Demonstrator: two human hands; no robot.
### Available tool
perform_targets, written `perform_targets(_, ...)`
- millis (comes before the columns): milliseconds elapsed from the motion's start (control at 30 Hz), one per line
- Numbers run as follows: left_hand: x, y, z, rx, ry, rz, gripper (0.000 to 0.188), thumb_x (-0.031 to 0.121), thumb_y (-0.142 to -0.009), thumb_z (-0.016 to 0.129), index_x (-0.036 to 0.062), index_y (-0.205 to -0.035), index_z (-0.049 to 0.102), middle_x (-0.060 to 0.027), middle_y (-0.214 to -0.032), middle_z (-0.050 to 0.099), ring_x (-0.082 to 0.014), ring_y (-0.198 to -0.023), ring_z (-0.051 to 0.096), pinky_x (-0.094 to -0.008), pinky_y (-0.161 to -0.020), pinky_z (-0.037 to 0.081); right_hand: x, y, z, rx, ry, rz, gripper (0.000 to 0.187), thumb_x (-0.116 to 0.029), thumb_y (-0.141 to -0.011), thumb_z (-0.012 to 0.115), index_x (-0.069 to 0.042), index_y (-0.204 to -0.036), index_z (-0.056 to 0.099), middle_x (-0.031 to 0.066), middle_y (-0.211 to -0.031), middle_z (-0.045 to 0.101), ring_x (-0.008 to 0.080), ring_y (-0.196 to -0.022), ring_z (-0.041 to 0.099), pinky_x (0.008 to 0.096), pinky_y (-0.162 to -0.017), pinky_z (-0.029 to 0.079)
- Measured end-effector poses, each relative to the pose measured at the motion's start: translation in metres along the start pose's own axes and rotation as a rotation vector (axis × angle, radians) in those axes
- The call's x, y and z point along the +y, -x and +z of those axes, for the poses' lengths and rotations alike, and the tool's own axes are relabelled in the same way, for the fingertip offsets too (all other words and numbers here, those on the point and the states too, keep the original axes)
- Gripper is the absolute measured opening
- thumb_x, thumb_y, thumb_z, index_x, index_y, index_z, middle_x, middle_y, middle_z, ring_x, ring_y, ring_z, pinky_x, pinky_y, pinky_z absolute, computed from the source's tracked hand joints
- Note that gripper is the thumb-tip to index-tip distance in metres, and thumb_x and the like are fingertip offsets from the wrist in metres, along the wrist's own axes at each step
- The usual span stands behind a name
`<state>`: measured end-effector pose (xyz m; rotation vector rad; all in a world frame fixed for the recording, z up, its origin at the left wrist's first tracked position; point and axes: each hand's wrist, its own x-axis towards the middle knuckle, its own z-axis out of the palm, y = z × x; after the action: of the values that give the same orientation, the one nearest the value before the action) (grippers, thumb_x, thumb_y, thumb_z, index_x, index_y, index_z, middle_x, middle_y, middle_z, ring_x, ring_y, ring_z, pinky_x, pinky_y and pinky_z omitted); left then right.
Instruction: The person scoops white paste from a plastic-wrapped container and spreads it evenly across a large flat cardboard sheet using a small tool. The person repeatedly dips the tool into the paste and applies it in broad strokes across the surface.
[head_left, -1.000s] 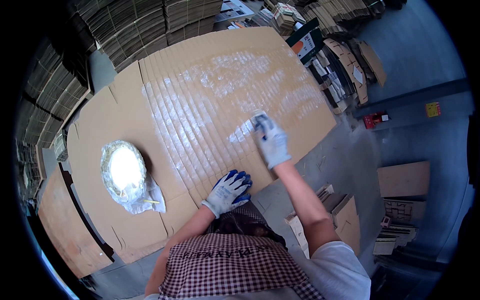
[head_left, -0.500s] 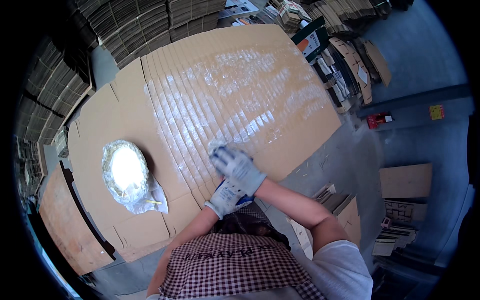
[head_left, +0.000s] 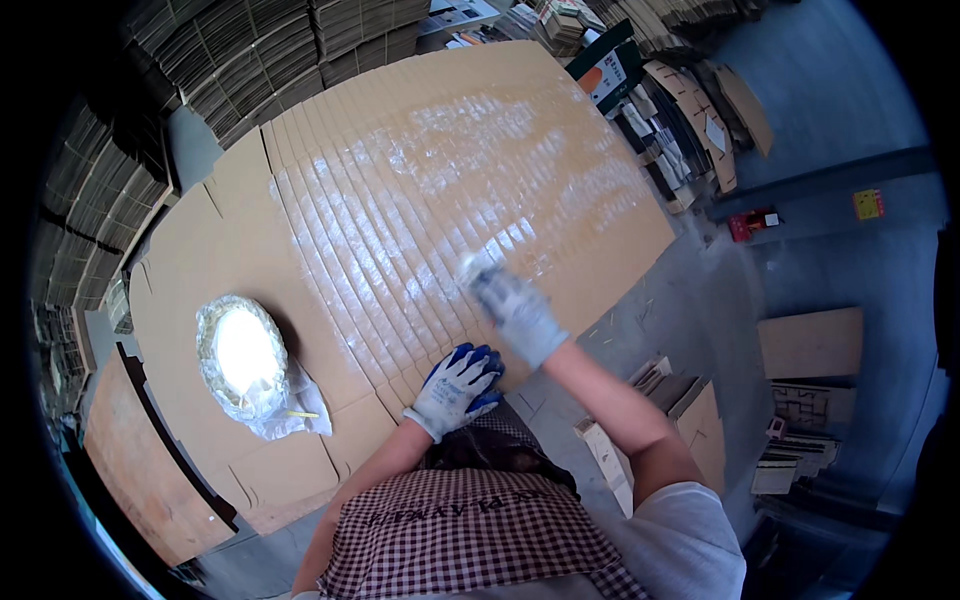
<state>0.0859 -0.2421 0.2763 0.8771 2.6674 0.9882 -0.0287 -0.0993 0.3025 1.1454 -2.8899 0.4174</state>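
Large flat cardboard sheets point(head_left: 225, 235) lie fanned in overlapping strips, wet and shiny with a clear-white coating over the middle and right. My right hand point(head_left: 515, 312), in a white and blue work glove, is closed on a whitish wad point(head_left: 478, 268), blurred by motion, against the wet strips. My left hand point(head_left: 455, 388), gloved alike, lies on the near edge of the sheets with its fingers out and holds nothing. Left of the strips stands a bowl point(head_left: 204, 345) lined with crumpled plastic, holding bright white stuff. Its plastic hangs over the near side onto the cardboard.
Tied stacks of flat cardboard point(head_left: 255, 60) rise behind and at the far left. A brown wooden board point(head_left: 150, 460) lies at the lower left. Leaning panels point(head_left: 690, 125) stand at the back right. Cardboard pieces point(head_left: 695, 425) stand beside my right arm, and a red object point(head_left: 750, 224) lies on the floor.
My right hand has moved right and away from me across the strips with the whitish wad, leaving my left hand uncovered. My left hand stays at the near edge.
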Motion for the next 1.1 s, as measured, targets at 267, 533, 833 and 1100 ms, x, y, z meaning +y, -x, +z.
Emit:
perform_targets(267, -0.002, 0.004, -0.001, 0.006, 0.009, 0.02, 0.041, 0.033, -0.079, 0.05, 0.0081, -0.112, 0.05, -0.0099, -0.118, 0.047, -0.0275, -0.115, 0.038, -0.042, -0.099, 0.026, -0.011, -0.002, -0.017, -0.005, -0.161, 0.158, 0.037, -0.011, -0.071, 0.055, -0.01, -0.108, 0.051, 0.0109, -0.113, 0.051, 0.0299, -0.097, 0.052, 0.0374, -0.08, 0.044)
perform_targets(533, -0.002, 0.002, -0.004, 0.032, 0.0, 0.028, 0.041, 0.033, -0.08, 0.049, 0.0086, -0.113, 0.049, -0.0097, -0.12, 0.046, -0.0267, -0.116, 0.038, -0.042, -0.099, 0.026, 0.013, -0.018, -0.01, 0.113, -0.184, 0.29, 0.028, -0.01, -0.074, 0.051, -0.01, -0.102, 0.054, 0.0139, -0.101, 0.057, 0.0314, -0.085, 0.057, 0.0378, -0.073, 0.046)
perform_targets(833, -0.002, 0.001, -0.002, 0.044, 0.019, 0.039, 0.04, 0.032, -0.079, 0.051, 0.008, -0.111, 0.05, -0.0097, -0.118, 0.047, -0.0266, -0.115, 0.039, -0.0419, -0.099, 0.027, 0.034, -0.023, -0.014, 0.098, -0.125, 0.321, 0.028, -0.016, -0.075, 0.053, -0.011, -0.103, 0.05, 0.0139, -0.096, 0.055, 0.0333, -0.081, 0.055, 0.0405, -0.07, 0.045)
perform_targets(1100, 0.001, -0.001, -0.003, 0.044, 0.027, 0.05, 0.04, 0.032, -0.078, 0.052, 0.008, -0.11, 0.051, -0.0096, -0.118, 0.047, -0.0265, -0.115, 0.039, -0.0417, -0.098, 0.027, 0.065, -0.025, -0.014, 0.072, -0.023, 0.428, 0.03, -0.01, -0.076, 0.048, -0.008, -0.105, 0.052, 0.0161, -0.1, 0.056, 0.0322, -0.089, 0.055, 0.0388, -0.076, 0.045)
